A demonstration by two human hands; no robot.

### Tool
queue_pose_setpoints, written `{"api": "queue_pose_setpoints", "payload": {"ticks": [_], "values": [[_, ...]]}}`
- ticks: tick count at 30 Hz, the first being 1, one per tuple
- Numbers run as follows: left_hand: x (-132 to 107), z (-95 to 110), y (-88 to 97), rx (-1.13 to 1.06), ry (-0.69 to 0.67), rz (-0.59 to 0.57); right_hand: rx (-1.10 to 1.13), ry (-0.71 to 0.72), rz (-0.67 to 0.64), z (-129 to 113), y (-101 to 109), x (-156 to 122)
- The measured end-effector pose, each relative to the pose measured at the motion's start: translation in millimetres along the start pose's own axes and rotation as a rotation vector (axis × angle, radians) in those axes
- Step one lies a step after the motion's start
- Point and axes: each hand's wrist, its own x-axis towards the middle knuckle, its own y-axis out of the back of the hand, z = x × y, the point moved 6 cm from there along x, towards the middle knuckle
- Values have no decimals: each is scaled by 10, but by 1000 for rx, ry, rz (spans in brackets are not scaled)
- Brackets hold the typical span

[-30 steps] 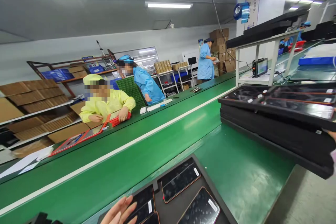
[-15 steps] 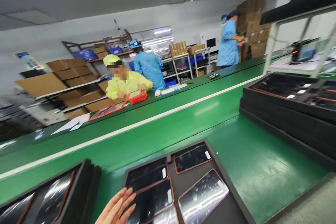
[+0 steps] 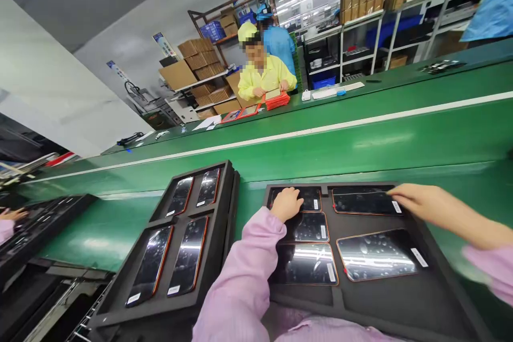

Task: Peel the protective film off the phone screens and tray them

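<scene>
Holds left hand (image 3: pixel 286 204) over far-left phone (image 3: pixel 310 199) in right tray (image 3: pixel 385 304), right hand (image 3: pixel 414 197) at far-right phone (image 3: pixel 363 201). Cannot tell fingers' grip.

Glossy phone screens (image 3: pixel 363 203); matt foam-like trays (image 3: pixel 380 304).

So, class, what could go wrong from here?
The right hand is at the labelled end of the upper-right phone; its label could get rubbed. The left hand, over the upper-left phone, might leave smudges. The lower-right phone lies askew and might slide if the tray tilts.
</scene>
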Motion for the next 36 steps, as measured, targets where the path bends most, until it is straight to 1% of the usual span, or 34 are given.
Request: {"api": "queue_pose_setpoints", "payload": {"ticks": [2,3,5,7,9,11,15,17,19,21,23,26,29,32,34,36], "values": [[47,56,-35,147,-7,-31,-20,20,-124,-278,-258,173],[55,68,-41,208,-5,-44,-43,9,-162,-379,-360,260],[63,72,-43,303,-2,-74,-98,-35,-209,-499,-498,397],[76,56,-30,366,-3,-106,-140,-76,-244,-540,-558,465],[94,29,-2,402,-13,-136,-156,-87,-274,-552,-563,470],[105,1,38,416,-34,-166,-148,-68,-290,-573,-537,434],[59,-4,100,396,-146,-210,-91,11,-285,-658,-452,311],[13,19,113,394,-215,-167,-76,51,-243,-701,-398,249],[-37,34,101,406,-262,-85,-86,88,-163,-736,-348,189],[-100,30,46,419,-289,-15,-103,130,-76,-767,-327,108],[-192,9,-48,423,-310,8,-103,186,-19,-802,-349,-13],[-377,-60,-193,418,-299,-10,-69,271,24,-853,-421,-260],[-524,-145,-260,414,-248,-28,-30,314,40,-881,-488,-482],[-538,-183,-234,411,-238,-53,12,325,24,-891,-506,-579],[-516,-162,-197,392,-287,-100,57,343,-9,-918,-456,-595],[-526,-116,-162,369,-365,-139,115,377,-16,-978,-330,-608]]}}
